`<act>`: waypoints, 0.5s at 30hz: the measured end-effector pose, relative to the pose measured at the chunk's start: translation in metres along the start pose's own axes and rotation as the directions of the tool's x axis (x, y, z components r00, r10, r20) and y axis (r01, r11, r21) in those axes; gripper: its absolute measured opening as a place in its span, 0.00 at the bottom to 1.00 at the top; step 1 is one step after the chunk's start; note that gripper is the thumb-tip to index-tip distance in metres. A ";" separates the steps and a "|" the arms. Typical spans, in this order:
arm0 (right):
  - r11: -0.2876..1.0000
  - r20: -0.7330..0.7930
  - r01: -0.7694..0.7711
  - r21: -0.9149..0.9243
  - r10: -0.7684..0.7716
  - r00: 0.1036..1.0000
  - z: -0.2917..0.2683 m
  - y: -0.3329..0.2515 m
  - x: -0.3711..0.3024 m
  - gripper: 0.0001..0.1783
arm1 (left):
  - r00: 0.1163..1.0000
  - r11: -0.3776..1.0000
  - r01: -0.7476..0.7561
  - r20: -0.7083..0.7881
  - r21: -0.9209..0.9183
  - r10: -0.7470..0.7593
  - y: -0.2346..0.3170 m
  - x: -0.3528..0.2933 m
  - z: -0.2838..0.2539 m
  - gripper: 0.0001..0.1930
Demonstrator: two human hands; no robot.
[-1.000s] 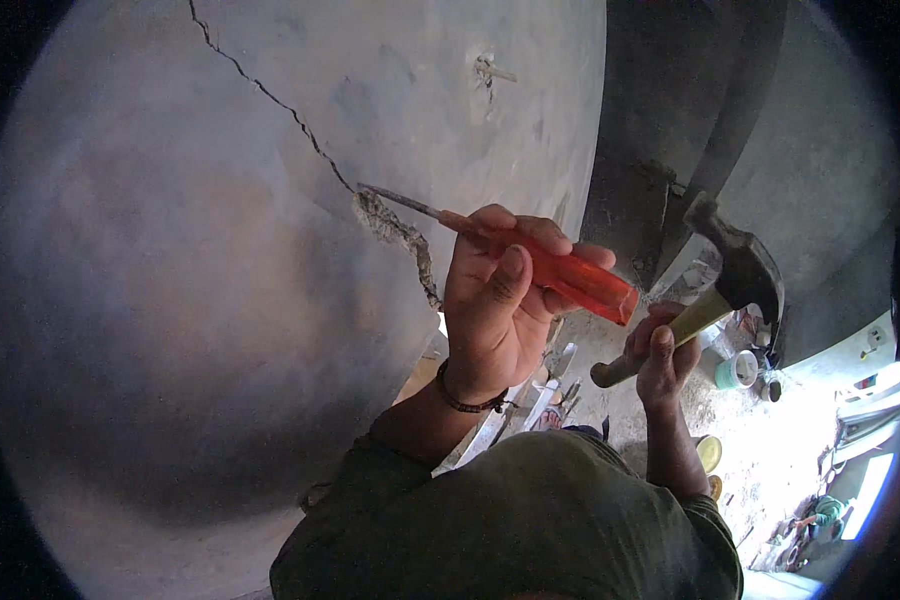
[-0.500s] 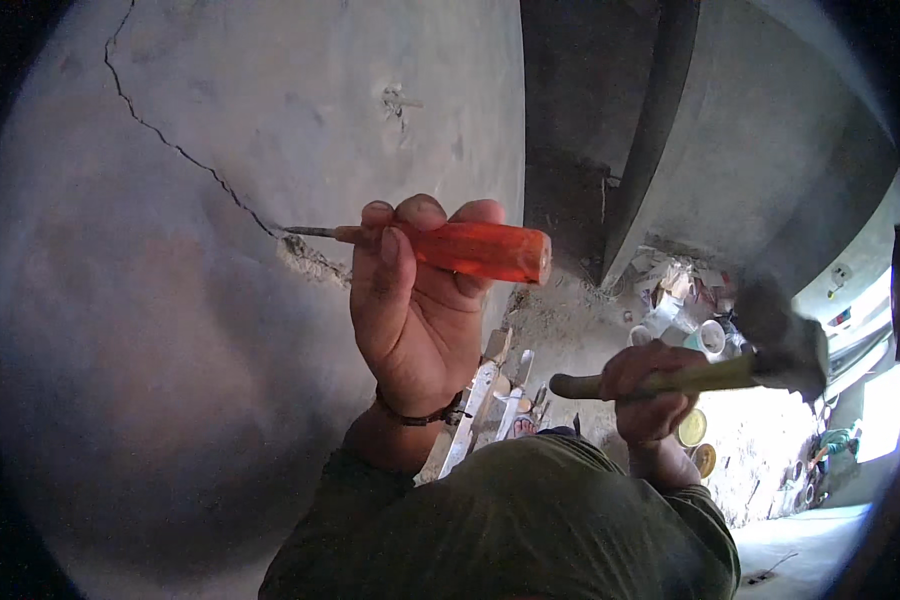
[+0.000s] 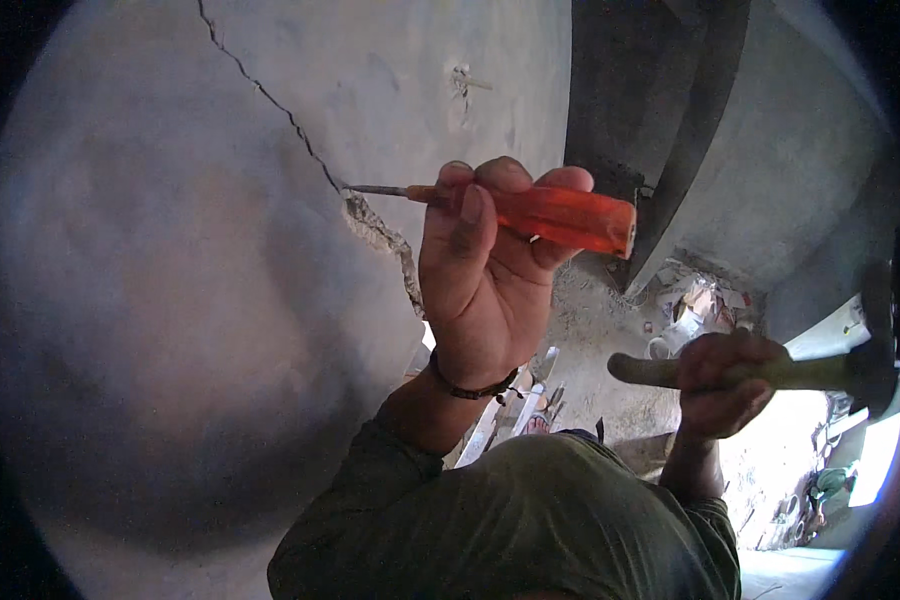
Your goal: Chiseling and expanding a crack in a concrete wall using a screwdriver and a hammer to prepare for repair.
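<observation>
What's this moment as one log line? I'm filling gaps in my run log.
left hand: holds screwdriver, tip at wall crack | right hand: holds hammer, drawn back

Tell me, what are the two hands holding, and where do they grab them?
The left hand grips a screwdriver by its orange handle. The right hand holds a hammer around its handle's middle.

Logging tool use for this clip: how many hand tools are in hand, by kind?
Screwdriver, orange handle, in the left hand, tip at the wall crack: 1
Hammer, in the right hand: 1
Total: 2
</observation>
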State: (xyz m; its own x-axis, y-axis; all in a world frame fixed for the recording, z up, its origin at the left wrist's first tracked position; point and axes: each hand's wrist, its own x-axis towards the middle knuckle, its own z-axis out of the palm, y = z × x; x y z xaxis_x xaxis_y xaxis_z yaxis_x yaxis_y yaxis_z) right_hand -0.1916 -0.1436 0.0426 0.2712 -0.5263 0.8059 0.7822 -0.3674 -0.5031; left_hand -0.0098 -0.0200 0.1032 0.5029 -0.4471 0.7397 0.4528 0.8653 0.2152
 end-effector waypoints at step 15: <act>0.937 0.338 0.221 -0.271 -0.123 0.933 0.002 0.019 -0.001 0.12 | 0.995 0.999 -0.002 -0.103 0.039 0.006 0.003 0.000 0.009 0.09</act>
State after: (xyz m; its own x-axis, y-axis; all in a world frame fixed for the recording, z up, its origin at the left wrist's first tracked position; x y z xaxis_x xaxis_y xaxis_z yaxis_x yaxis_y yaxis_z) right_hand -0.1758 -0.1488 0.0326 0.3466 -0.1869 0.9192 0.6408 -0.6685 -0.3775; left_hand -0.0152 -0.0155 0.1098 0.5786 -0.4627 0.6716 0.4226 0.8744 0.2384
